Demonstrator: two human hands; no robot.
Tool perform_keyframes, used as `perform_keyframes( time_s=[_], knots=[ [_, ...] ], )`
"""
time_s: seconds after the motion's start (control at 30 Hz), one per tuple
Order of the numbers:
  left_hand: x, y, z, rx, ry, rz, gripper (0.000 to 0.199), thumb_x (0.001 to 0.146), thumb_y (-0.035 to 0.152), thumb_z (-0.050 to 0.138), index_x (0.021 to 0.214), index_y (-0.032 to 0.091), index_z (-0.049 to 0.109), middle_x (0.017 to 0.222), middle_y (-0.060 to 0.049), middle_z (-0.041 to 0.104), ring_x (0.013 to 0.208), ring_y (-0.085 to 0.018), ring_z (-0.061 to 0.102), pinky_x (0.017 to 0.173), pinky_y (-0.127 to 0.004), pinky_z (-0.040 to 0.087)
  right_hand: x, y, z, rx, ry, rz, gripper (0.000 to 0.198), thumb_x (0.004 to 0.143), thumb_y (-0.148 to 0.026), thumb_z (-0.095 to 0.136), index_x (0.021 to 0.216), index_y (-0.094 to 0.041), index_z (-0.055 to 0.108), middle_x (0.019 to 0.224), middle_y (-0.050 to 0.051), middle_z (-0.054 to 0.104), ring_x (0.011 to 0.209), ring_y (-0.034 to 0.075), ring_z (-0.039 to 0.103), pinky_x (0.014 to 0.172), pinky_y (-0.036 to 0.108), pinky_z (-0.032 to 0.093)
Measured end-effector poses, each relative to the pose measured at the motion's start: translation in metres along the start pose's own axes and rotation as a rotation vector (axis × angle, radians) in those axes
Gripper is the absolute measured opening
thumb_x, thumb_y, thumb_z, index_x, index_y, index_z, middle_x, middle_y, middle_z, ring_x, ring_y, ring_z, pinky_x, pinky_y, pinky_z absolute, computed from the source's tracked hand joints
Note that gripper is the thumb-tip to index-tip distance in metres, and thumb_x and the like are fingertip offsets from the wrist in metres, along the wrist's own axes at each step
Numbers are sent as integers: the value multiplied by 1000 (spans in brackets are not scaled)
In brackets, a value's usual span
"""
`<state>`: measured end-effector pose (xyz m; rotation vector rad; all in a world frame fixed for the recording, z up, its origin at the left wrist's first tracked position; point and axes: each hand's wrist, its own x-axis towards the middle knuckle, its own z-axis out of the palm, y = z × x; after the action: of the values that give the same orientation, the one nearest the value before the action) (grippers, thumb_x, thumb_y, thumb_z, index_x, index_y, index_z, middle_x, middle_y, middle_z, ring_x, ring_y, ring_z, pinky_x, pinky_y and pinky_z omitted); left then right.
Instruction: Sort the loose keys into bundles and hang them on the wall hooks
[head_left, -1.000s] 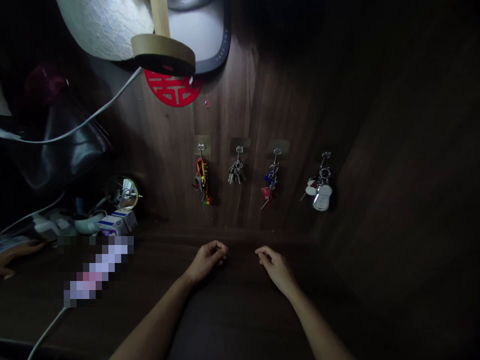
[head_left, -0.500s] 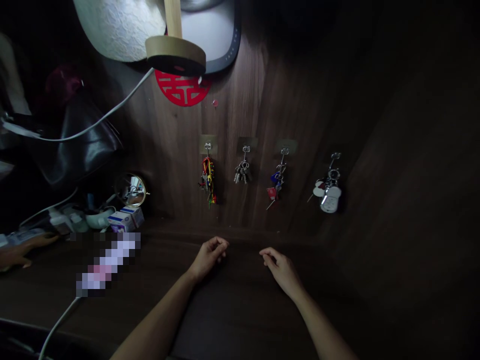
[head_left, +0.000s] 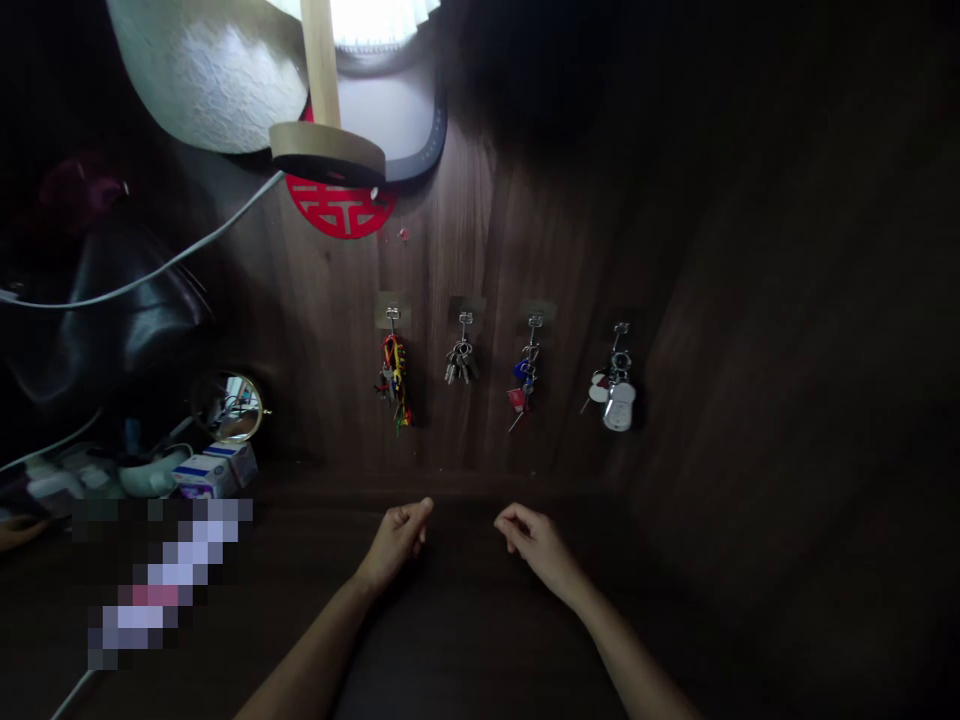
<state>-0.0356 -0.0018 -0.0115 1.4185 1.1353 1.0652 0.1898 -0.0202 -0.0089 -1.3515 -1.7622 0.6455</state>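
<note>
My left hand (head_left: 397, 540) rests on the dark wooden surface, its fingers curled in and the thumb laid along them. Across a short gap, my right hand (head_left: 534, 540) is loosely closed too, knuckles up. Neither shows anything in its grip. Above them, bunches hang from hooks on the wood panel: keys with a red and yellow braided cord (head_left: 395, 375), a plain ring of keys (head_left: 462, 362), keys with blue and red tags (head_left: 523, 380), and keys with a pale fob (head_left: 619, 405). Both hands are apart from all of these.
Left of the hands are a round mirror (head_left: 238, 408), small boxes (head_left: 214, 470) and a blurred-out pale strip (head_left: 161, 590) with a cord. Higher up, a lamp base (head_left: 328, 150) trails a white cable (head_left: 172, 262). A dark bag (head_left: 127, 310) lies at left.
The view has swung, so the wall items sit farther left and the lamp lower. Both hands stay near the surface, with the left thumb pointing out a little more.
</note>
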Motion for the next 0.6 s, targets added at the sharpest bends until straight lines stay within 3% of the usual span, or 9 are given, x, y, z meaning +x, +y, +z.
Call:
perform_keyframes(
  time_s=[0.2, 0.33, 0.43, 0.6],
  knots=[
    [-14, 36, -12, -19, -22, 101, 65, 75, 72, 30, 36, 19, 34, 32, 4, 31, 37, -8, 32, 45, -23, 25, 3, -62, -17, 89, 2, -68, 38, 81, -50, 48, 59, -19, 50, 46, -5, 44, 46, 10, 41, 50, 23, 31],
    [-29, 62, -36, -72, -40, 208, 70, 78, 71, 21, 37, 19, 39, 34, 2, 34, 39, -9, 35, 45, -24, 24, 3, -98, -26, 382, 61, -69, 55, 80, -65, 35, 54, -19, 49, 44, -4, 41, 42, 9, 35, 45, 24, 27],
    [-39, 71, -62, -173, -39, 203, 74, 73, 77, 8, 37, 19, 38, 33, 3, 29, 35, -8, 28, 41, -25, 16, 4, -110, -24, 601, 82, -85, 69, 78, -73, 15, 48, -19, 46, 41, -4, 33, 40, 9, 31, 46, 25, 26],
    [-50, 71, -101, -193, 65, 216, 74, 75, 76, 9, 38, 19, 39, 33, 4, 27, 36, -8, 25, 42, -25, 15, 6, -113, -4, 672, 90, -56, 70, 78, -74, 19, 47, -18, 47, 40, -5, 30, 40, 8, 27, 50, 27, 28]
  ],
)
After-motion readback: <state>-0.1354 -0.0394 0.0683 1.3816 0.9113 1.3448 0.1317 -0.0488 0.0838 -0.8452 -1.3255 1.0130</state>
